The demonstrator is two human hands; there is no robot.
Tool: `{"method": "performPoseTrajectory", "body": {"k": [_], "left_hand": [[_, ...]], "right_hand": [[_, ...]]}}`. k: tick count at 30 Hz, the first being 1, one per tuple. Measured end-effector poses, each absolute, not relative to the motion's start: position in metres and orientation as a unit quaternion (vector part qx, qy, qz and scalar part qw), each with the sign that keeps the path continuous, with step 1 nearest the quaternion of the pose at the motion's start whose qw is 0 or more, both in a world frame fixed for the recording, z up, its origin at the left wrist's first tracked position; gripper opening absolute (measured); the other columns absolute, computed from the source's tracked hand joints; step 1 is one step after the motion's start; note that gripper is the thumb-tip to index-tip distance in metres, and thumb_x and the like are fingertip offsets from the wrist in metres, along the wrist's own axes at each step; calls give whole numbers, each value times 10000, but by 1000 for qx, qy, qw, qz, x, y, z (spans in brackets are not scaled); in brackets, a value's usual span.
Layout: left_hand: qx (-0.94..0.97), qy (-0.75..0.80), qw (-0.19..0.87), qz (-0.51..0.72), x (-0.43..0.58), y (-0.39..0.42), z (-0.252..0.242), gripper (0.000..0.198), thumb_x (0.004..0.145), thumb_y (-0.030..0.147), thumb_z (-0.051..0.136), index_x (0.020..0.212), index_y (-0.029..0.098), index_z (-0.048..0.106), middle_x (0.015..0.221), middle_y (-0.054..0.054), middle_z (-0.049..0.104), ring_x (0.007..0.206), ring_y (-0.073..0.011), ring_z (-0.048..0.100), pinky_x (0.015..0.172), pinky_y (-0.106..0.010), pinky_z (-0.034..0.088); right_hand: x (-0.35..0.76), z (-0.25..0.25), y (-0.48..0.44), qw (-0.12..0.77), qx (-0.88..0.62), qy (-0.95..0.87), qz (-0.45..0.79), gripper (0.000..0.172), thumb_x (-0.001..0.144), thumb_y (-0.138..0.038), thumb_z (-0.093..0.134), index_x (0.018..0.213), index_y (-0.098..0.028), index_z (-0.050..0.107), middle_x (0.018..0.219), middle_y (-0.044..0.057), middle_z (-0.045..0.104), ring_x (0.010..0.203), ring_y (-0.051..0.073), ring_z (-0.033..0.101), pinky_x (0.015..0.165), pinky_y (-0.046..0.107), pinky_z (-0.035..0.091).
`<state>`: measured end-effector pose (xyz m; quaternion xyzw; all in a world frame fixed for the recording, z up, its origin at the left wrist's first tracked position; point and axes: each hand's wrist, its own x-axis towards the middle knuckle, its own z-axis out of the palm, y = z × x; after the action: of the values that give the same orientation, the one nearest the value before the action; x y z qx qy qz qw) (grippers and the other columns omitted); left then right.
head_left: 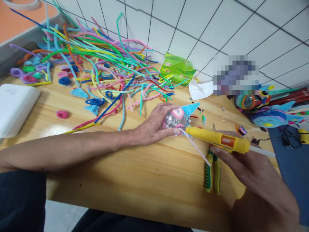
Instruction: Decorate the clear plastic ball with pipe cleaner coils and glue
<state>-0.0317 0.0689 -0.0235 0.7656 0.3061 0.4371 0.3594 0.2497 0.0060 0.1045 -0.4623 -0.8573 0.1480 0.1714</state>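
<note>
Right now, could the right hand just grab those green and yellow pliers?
Probably not straight away: the right hand is busy gripping the yellow glue gun. Otherwise the way looks free, since the pliers lie close by on the wooden table, their handles uncovered.

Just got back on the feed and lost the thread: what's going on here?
A person's left hand holds a clear ball above the table. The right hand holds a yellow glue gun, its nozzle close to the ball; whether they touch is unclear. A pink strip trails from there. Pliers lie under the glue gun.
</note>
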Motion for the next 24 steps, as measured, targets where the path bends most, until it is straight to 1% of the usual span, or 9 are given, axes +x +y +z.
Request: {"method": "performPoseTrajectory", "body": {"k": [7, 12, 17, 21, 24], "left_hand": [[772, 301, 343, 442, -31, 71, -27, 766, 968, 669, 709, 1560, 253, 459, 1560, -170, 526, 1502, -351, 476, 1294, -569, 416], [773, 296, 332, 453, -30, 71, -29, 746, 973, 644, 718, 1557, 260, 459, 1543, -164, 541, 1485, -352, 494, 1278, -562, 432], [775, 286, 318, 465, -30, 71, -30, 722, 984, 600, 726, 1552, 246, 456, 1521, -172, 550, 1466, -347, 512, 1263, -555, 447], [773, 289, 327, 461, -30, 71, -28, 701, 988, 609, 715, 1548, 272, 462, 1526, -160, 554, 1464, -350, 518, 1262, -567, 449], [772, 296, 337, 450, -31, 70, -26, 706, 980, 613, 724, 1541, 273, 463, 1535, -158, 547, 1475, -349, 511, 1267, -570, 444]], "right_hand": [[250, 105, 6, 178, -445, -868, 131, 131, 1055, -263, 585, 938, -290, 636, 921, -22, 730, 665, 160, 706, 569, 243, 584], [251, 104, 7, 181, -444, -869, 121, 128, 1060, -248, 586, 943, -274, 634, 926, -14, 731, 645, 143, 695, 555, 226, 569], [251, 104, 7, 179, -446, -868, 128, 163, 1069, -268, 588, 918, -266, 650, 915, -12, 740, 675, 140, 710, 590, 220, 583], [254, 107, 4, 196, -473, -846, 152, 194, 1050, -335, 630, 883, -265, 698, 890, -6, 752, 654, 143, 706, 565, 230, 580], [263, 110, 2, 217, -538, -796, 172, 237, 1011, -489, 699, 960, -271, 778, 931, 23, 813, 734, 183, 760, 594, 261, 606]]}}
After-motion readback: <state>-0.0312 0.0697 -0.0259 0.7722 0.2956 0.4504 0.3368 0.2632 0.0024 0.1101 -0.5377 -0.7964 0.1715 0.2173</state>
